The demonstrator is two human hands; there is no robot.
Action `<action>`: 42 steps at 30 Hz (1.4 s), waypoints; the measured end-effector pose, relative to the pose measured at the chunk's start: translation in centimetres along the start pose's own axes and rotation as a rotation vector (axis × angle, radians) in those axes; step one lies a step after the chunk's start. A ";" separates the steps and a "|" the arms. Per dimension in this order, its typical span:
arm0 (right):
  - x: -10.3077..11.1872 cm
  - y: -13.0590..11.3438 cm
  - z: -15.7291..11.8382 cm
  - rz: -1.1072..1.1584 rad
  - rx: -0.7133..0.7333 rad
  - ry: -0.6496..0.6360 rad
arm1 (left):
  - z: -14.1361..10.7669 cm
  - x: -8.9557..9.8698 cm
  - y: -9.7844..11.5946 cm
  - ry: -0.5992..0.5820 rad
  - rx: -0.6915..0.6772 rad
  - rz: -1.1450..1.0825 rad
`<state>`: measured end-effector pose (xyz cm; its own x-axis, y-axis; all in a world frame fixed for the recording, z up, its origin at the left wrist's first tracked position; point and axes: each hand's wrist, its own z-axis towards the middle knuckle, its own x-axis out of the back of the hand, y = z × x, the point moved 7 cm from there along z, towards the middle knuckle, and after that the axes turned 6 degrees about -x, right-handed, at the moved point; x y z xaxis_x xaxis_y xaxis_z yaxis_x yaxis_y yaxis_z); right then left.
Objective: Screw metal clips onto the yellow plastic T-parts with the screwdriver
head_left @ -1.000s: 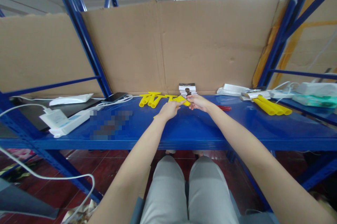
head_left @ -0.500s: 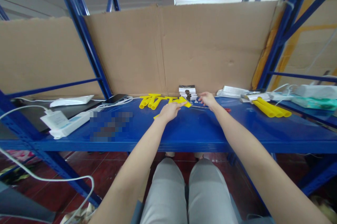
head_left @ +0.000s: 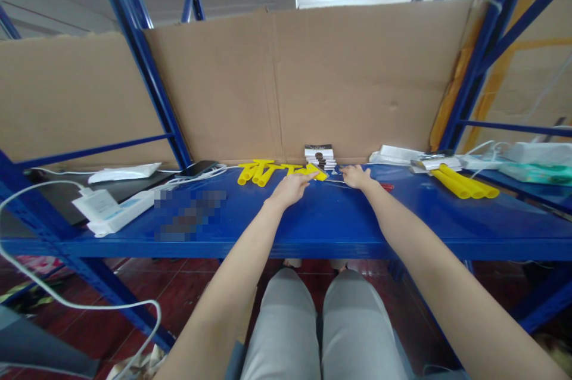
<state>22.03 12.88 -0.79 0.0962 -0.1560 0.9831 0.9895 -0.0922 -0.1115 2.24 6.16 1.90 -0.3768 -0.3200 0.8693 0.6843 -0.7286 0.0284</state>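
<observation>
Left hand (head_left: 290,188): fingers hold yellow plastic piece (head_left: 316,172). Right hand (head_left: 356,177), three o'clock: finger gap unclear; stray brush might roll thin metal rod (head_left: 339,184).

I can't read a single word or number from where I'm standing. The stack (head_left: 320,156) at the far middle of the desk (head_left: 330,219) has a dark top band with pale marks that look like lettering, and dark round shapes on white below it, all too small to make out. Over on the left, the power strip (head_left: 127,213) carries a faint blue patch, and whatever may be printed there is just a blur to me.
</observation>
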 end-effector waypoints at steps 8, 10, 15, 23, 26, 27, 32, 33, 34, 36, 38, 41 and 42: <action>-0.2 -1.1 0.3 -0.076 0.015 -0.082 | -0.1 0.4 0.5 -0.037 0.028 0.050; -0.2 -1.0 0.2 -0.073 0.008 -0.087 | -0.1 0.4 0.4 -0.036 0.032 0.044; 0.4 -0.5 0.2 -0.043 -0.056 -0.014 | -0.1 0.3 0.3 -0.019 0.018 0.008; 0.7 0.0 0.6 0.011 -0.082 0.040 | -0.1 0.2 0.2 -0.005 0.025 -0.051; 0.6 0.1 0.9 0.004 -0.084 0.033 | 0.0 0.3 0.2 -0.007 0.031 -0.062; 0.4 0.2 1.1 0.005 -0.086 0.029 | 0.0 0.3 0.2 -0.009 0.032 -0.061; -0.4 0.6 2.0 0.010 -0.108 0.013 | 0.0 0.2 0.2 -0.007 0.022 -0.046; -0.5 0.6 2.1 0.009 -0.107 0.012 | 0.0 0.3 0.2 -0.001 0.019 -0.049; -0.6 0.6 2.1 0.007 -0.105 0.011 | 0.0 0.3 0.2 0.008 0.016 -0.054; -0.6 0.6 2.0 0.005 -0.098 0.012 | 0.1 0.4 0.3 0.026 0.011 -0.067; -0.5 0.5 1.7 0.003 -0.093 0.017 | 0.1 0.5 0.3 0.049 0.008 -0.081; -0.1 0.5 1.2 0.001 -0.090 0.022 | 0.1 0.8 0.2 0.097 0.003 -0.129; 0.1 0.6 1.1 0.004 -0.090 0.025 | 0.0 1.0 0.2 0.120 0.001 -0.159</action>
<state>22.70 13.91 -0.63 0.0966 -0.1806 0.9788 0.9753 -0.1793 -0.1293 2.04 5.70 2.80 -0.5518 -0.2709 0.7888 0.6107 -0.7753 0.1609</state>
